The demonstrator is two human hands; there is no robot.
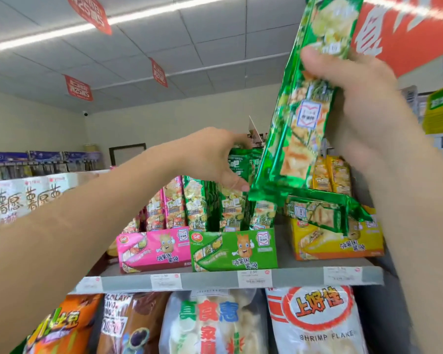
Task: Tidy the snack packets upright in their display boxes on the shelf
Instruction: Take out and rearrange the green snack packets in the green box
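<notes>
— Well: green packet (299, 129), where?
— Raised at one o'clock of the green box (233, 249). Right hand (368, 98) clamped round it, likely lifted clear to make room.
— Left hand (210, 157)?
— Grips standing green packets (230, 205), apparently parting them. Three o'clock: stray green packet (325, 213) lies across yellow box (338, 246).

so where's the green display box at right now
In the head view the green display box sits on the shelf just below centre, touching the pink display box on its left; the yellow display box stands apart on its right.
</notes>
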